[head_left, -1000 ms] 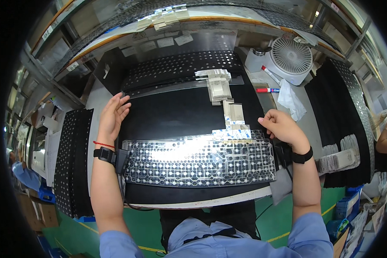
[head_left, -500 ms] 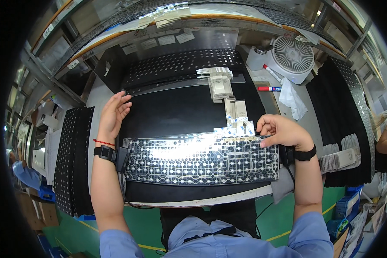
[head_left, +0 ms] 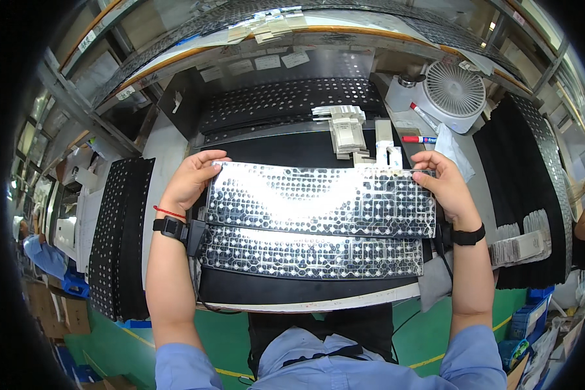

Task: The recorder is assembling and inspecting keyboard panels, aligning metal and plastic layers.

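Note:
My left hand (head_left: 194,179) pinches the upper left corner of a clear keyboard membrane sheet (head_left: 394,201), printed with pale traces and dots. At the opposite upper corner, my right hand (head_left: 446,187) grips the same sheet between thumb and fingers. Its pale tail (head_left: 385,144) points away from me. Nearer to me lies a second membrane sheet (head_left: 364,259), its far part covered by the held one. Strong glare hides some of both patterns. Beyond them, a dark stack of sheets (head_left: 266,147) lies on the bench, and overlapping pale tails (head_left: 348,135) lie by its right half.
A white fan (head_left: 454,91), a red-capped marker (head_left: 418,139) and a white cloth (head_left: 454,153) are at the back right. Dark sheet stacks flank me: left stack (head_left: 118,237), right stack (head_left: 523,156). A shelf edge (head_left: 344,30) crosses the far side.
My left hand has moved from open beside the stack to gripping a sheet corner. A membrane sheet now stretches between both hands, overlapping the one nearer me.

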### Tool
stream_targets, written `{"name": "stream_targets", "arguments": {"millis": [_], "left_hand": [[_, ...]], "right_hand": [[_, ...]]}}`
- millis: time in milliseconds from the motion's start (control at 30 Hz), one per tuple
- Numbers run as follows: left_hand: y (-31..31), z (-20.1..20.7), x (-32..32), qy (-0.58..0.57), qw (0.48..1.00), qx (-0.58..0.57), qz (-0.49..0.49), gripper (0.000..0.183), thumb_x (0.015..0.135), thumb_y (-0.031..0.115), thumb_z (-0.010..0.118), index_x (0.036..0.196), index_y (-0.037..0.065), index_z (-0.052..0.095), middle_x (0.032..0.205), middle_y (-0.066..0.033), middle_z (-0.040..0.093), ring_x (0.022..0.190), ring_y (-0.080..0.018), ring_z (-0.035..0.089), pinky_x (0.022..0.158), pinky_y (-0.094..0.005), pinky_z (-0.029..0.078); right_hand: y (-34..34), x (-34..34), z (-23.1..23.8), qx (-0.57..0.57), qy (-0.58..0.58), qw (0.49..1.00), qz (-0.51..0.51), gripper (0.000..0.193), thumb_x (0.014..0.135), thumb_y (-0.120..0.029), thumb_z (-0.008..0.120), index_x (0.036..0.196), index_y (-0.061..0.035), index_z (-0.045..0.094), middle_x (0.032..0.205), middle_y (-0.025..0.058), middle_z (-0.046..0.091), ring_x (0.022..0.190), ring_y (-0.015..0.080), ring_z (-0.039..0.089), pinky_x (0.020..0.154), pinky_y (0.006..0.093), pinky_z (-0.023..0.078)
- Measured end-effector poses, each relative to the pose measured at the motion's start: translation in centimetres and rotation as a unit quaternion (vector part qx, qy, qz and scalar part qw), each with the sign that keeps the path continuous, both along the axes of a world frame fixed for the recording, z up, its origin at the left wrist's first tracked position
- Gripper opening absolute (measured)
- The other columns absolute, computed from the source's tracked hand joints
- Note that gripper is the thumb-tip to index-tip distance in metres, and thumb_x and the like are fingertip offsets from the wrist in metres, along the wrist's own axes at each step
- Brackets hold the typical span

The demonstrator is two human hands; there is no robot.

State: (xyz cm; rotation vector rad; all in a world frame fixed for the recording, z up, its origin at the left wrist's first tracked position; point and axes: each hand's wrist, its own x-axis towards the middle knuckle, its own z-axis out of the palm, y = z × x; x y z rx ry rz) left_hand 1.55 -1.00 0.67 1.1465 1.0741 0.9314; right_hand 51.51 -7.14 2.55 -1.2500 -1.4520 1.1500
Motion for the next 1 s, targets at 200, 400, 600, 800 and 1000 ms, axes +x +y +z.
{"name": "stream_targets", "arguments": {"millis": [200, 400, 600, 800, 1000], "left_hand": [[0.2, -0.4, -0.7, 0.032, 0.999, 0.020, 0.034, 0.025, 0.093, 0.008, 0.061, 0.117, 0.002, 0.059, 0.096, -0.0029, 0.069, 0.083, -0.0069, 0.064, 0.074, -0.0209, 0.051], [0.3, -0.3, -0.4, 0.027, 0.998, 0.019, 0.062, 0.019, 0.095, 0.013, 0.061, 0.113, 0.005, 0.061, 0.091, 0.0015, 0.068, 0.077, -0.0032, 0.061, 0.066, -0.0178, 0.046], [-0.1, 0.1, 0.5, 0.027, 0.995, 0.030, 0.089, 0.015, 0.098, 0.018, 0.058, 0.106, 0.006, 0.063, 0.088, 0.0032, 0.067, 0.076, -0.0033, 0.060, 0.070, -0.0182, 0.046], [0.7, -1.0, -0.2, 0.022, 0.998, 0.038, 0.046, 0.014, 0.100, 0.018, 0.055, 0.102, 0.007, 0.063, 0.086, 0.0039, 0.065, 0.074, -0.0034, 0.059, 0.070, -0.0188, 0.047], [0.7, -0.9, -0.4, -0.026, 0.994, 0.060, 0.087, 0.014, 0.100, 0.018, 0.055, 0.101, 0.006, 0.063, 0.087, 0.0028, 0.066, 0.075, -0.0046, 0.060, 0.072, -0.0206, 0.048]], "right_hand": [[0.2, 0.4, -0.3, -0.037, -0.058, 0.998, 0.011, 0.030, 0.084, 0.003, 0.067, 0.114, 0.0010, 0.064, 0.091, 0.0000, 0.062, 0.084, 0.0060, 0.057, 0.075, 0.0207, 0.048], [0.5, 0.6, -0.8, -0.035, -0.048, 0.998, 0.003, 0.010, 0.091, -0.002, 0.063, 0.100, -0.0001, 0.064, 0.084, -0.0020, 0.063, 0.073, 0.0037, 0.056, 0.067, 0.0196, 0.047], [0.8, 0.5, -1.1, -0.034, -0.013, 0.999, -0.019, 0.005, 0.094, -0.005, 0.060, 0.098, -0.0025, 0.061, 0.083, -0.0036, 0.060, 0.073, 0.0027, 0.053, 0.065, 0.0192, 0.045], [1.2, 0.6, -2.0, -0.013, 0.008, 0.999, -0.038, 0.005, 0.095, -0.007, 0.060, 0.099, -0.0034, 0.061, 0.083, -0.0039, 0.059, 0.071, 0.0019, 0.052, 0.063, 0.0183, 0.042], [0.8, 0.0, -0.7, -0.041, 0.039, 0.997, -0.056, 0.007, 0.097, -0.010, 0.058, 0.100, -0.0045, 0.060, 0.076, -0.0069, 0.058, 0.069, 0.0004, 0.050, 0.061, 0.0183, 0.040]]}}
